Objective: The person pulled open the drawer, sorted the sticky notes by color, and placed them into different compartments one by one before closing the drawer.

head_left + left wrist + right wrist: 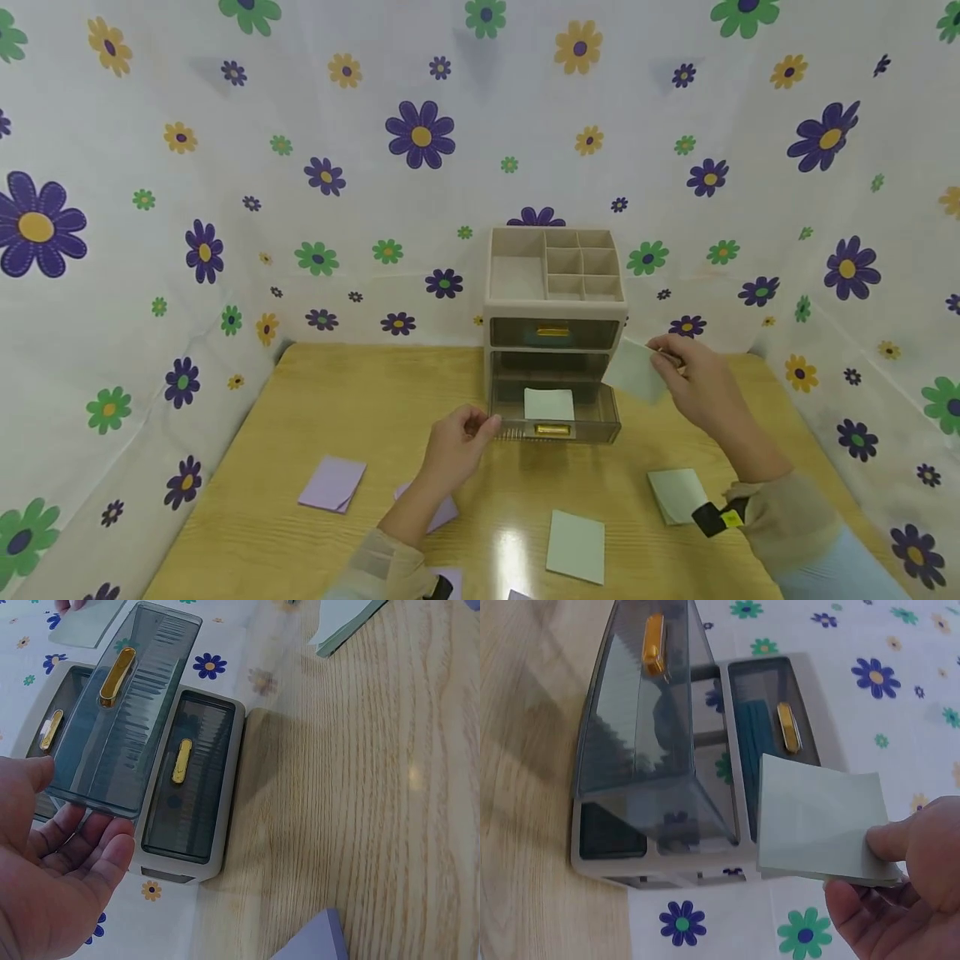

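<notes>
A pale green pad of sticky notes (817, 817) is pinched between the thumb and fingers of my right hand (699, 385), just right of the drawer cabinet. My left hand (453, 446) holds the left front corner of a pulled-out drawer (510, 429), thumb and fingers at its edge. This smoky, see-through drawer (142, 727) has a gold handle (118, 675). Inside it, in the head view, lies another pale green pad (549, 404). The beige cabinet (555, 310) stands at the back of the table, its top drawer (517, 333) pushed in.
Two pale green pads (576, 546) (678, 496) lie on the wooden table (360, 400) at the front and right. Purple pads (333, 483) lie at the left and near my left forearm. A flower-patterned cloth (360, 233) hangs behind. Small compartments (585, 262) top the cabinet.
</notes>
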